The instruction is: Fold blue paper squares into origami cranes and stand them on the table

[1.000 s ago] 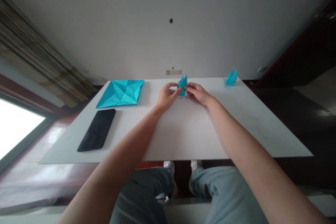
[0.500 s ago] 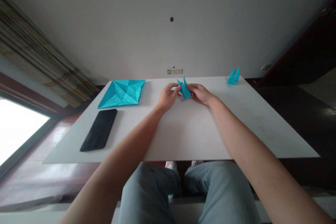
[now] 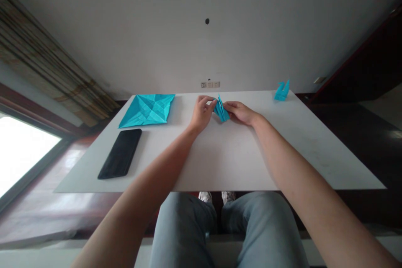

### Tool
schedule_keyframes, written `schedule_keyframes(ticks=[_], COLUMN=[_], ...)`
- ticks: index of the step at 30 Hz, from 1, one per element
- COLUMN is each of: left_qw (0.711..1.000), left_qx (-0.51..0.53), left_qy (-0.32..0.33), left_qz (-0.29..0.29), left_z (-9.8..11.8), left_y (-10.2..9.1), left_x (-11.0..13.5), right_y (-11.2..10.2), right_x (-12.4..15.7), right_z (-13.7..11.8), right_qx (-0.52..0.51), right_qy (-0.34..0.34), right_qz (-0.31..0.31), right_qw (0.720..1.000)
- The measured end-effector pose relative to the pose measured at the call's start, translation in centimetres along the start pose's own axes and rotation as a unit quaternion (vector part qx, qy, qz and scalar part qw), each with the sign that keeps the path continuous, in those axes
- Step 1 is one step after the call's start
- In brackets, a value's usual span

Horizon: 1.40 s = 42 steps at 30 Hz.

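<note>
Fingers (image 3: 207, 99) closed, L hand (image 3: 201, 114), R hand (image 3: 239, 113); both pinching teal origami piece (image 3: 221, 109)

I count two hands of mine, the left (image 3: 202, 113) and the right (image 3: 239, 113), above one tabletop (image 3: 238, 159). Three pieces of blue origami paper lie about: one creased flat sheet (image 3: 146, 111) at left, one folded piece (image 3: 221, 110) between my hands, and one folded figure (image 3: 282, 92) at far right. There is one black smartphone (image 3: 120, 153) near left, one wall socket panel (image 3: 210, 84) beyond the far edge, and two sneakers (image 3: 205, 196) under the near edge.
</note>
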<state>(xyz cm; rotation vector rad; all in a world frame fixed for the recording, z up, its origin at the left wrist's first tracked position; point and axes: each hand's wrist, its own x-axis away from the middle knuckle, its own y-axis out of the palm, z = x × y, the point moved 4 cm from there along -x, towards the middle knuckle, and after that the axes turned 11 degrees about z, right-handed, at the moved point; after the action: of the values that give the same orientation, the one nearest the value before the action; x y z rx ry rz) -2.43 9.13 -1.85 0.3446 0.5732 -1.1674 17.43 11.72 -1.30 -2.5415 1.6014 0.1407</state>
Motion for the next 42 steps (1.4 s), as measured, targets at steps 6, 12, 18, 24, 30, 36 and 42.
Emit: schedule_keyframes(ticks=[6, 12, 18, 24, 30, 36, 42], left_qw=[0.999, 0.997, 0.997, 0.998, 0.993, 0.979, 0.977], left_qx=[-0.001, 0.002, 0.011, 0.0, 0.053, 0.072, 0.069], left_qy=[-0.041, -0.072, -0.074, -0.06, -0.11, -0.174, -0.173], left_qz=[-0.016, -0.019, -0.023, -0.026, 0.0, -0.081, -0.106], left_z=[0.0, 0.6, 0.7, 1.1, 0.7, 0.2, 0.9], left_y=[0.4, 0.2, 0.1, -0.2, 0.0, 0.8, 0.7], left_x=[0.1, 0.4, 0.3, 0.2, 0.7, 1.0, 1.3], right_y=[0.0, 0.1, 0.2, 0.4, 0.3, -0.8, -0.6], right_x=[0.1, 0.1, -0.1, 0.0, -0.3, -0.9, -0.7], right_z=[-0.1, -0.2, -0.4, -0.6, -0.2, 0.9, 0.6], right_qx=[-0.003, -0.001, -0.025, -0.029, -0.048, -0.108, -0.089], right_qy=[0.002, 0.017, 0.008, 0.022, 0.025, 0.034, 0.017], right_qz=[0.002, 0.011, 0.042, 0.046, 0.053, 0.14, 0.122], right_qw=[1.0, 1.0, 0.999, 0.998, 0.997, 0.984, 0.988])
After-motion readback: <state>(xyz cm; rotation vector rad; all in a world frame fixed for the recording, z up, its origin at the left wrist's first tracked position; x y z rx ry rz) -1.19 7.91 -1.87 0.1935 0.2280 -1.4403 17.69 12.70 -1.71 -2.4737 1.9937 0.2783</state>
